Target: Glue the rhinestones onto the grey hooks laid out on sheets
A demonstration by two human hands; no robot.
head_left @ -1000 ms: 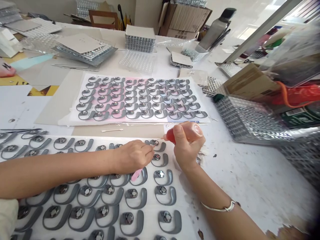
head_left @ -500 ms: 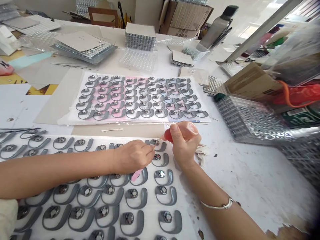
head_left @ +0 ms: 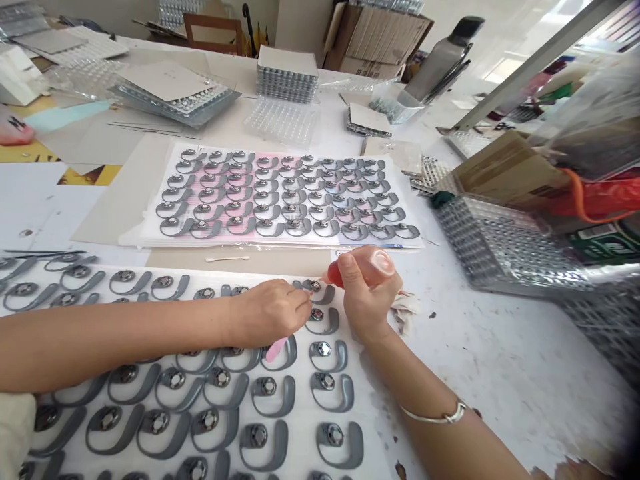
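Several grey hook-shaped parts with round metal centres lie in rows on a white sheet (head_left: 350,400) in front of me. My left hand (head_left: 273,313) is closed in a pinch over the top right of the sheet, fingertips on one grey part (head_left: 319,291), with a pink strip (head_left: 276,348) sticking out under the palm. My right hand (head_left: 367,293) is wrapped round a small red squeeze bottle (head_left: 370,265) whose tip points left at that same part. A silver bangle (head_left: 440,417) is on my right wrist.
A second sheet of grey parts (head_left: 280,197) lies farther back, a cotton swab (head_left: 227,259) before it. Stacked clear blister trays (head_left: 287,75), cardboard boxes (head_left: 380,40) and a tray of metal pieces (head_left: 493,243) crowd the back and right. Crumpled tissue (head_left: 407,307) lies by my right hand.
Both hands stay at the same grey part; the bottle tip and my right hand have shifted slightly. The view has drifted a little.
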